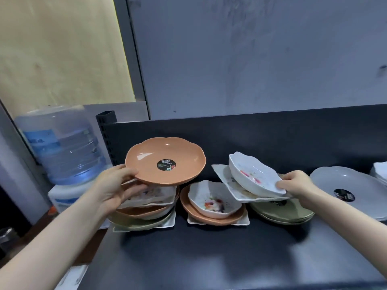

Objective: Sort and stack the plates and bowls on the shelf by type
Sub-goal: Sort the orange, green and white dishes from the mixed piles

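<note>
The left grip [117,185] is clamped on the near left rim of an orange plate [173,149], thumb on top and fingers curled beneath. It holds the plate nearly level just above the left stack [146,206]. A round black sticker [166,165] sits in the plate's well. The left stack, from the top down, shows a patterned white dish, an orange dish, a green dish and a white square plate at the bottom.

The right grip [297,186] pinches the near right rim of a white bowl [251,174], thumb on the rim; its fingers are hidden underneath. The bowl has a red and green print inside and lies tilted in a white square plate [222,178], which is tilted too. Both are raised over a pile of green plates [289,212]. Whether the fingers also carry the square plate cannot be told.

Between the two stacks, a second bowl [213,200] with a coloured print sits in a second orange plate [188,210], which rests on a square white plate [244,221].

At the far right lies a large white plate [335,178] with a black sticker, and beside it at the frame edge a white stack [380,172].

All of it stands on a dark shelf [209,258]. Left of the shelf, a water bottle [62,147] sits upside down on a dispenser [62,193].
</note>
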The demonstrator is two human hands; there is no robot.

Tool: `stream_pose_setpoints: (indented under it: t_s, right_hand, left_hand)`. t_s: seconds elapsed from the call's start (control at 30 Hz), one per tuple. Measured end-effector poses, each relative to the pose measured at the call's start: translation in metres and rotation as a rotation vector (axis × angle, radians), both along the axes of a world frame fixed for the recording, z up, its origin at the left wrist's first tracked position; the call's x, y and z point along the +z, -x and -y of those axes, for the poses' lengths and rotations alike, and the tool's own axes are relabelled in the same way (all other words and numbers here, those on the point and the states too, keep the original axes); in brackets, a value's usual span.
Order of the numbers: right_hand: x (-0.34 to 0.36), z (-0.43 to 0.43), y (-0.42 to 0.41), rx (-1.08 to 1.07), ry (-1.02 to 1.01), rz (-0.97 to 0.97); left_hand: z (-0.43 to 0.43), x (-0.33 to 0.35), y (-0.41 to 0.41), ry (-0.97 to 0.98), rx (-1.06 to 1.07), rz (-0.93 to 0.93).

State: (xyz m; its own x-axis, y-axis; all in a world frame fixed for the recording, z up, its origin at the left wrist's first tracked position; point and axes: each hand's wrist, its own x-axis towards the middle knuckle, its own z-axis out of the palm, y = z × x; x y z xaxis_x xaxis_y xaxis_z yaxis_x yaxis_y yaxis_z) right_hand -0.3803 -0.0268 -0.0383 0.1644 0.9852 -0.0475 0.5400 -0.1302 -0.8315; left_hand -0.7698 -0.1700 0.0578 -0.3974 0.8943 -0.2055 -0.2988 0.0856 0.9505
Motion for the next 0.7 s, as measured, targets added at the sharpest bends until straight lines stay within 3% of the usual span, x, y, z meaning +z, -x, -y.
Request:
stream_pose_setpoints:
  t_s: [0.43,0.7]
  right_hand:
    - [-0.008,0.066,-0.082,-0.333,-0.037,-0.074]
    - [-0.008,0.089,-0.088,-0.426,-0.081,0.09]
  left_hand:
    - [-0.031,-0.009,-0.063,-0.04,-0.259,-0.057]
    - [-0.036,-0.01,-0.091,-0.041,-0.309,-0.04]
